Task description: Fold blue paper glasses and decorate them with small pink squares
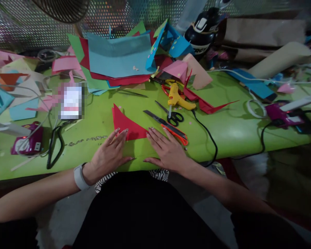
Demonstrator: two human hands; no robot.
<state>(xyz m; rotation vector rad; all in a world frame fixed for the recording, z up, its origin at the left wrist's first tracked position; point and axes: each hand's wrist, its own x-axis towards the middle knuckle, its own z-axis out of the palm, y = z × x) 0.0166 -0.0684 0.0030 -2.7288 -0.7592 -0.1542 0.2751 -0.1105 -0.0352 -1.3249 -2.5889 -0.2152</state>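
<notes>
A red folded paper triangle (124, 122) lies on the green table (228, 131) near its front edge. My left hand (109, 155) rests flat on the table with fingers stretched out, its fingertips touching the triangle's lower edge. My right hand (166, 148) also lies flat and open, its fingertips at the triangle's right corner. An orange box cutter (171, 129) lies just right of my right hand's fingers. Neither hand holds anything.
Black scissors (172, 116) and a yellow glue gun (177, 98) with a black cord lie behind the cutter. Stacked coloured paper sheets (119, 57) fill the back. Purple glue guns sit at left (28, 141) and right (282, 114). A black bottle (203, 33) stands at the rear.
</notes>
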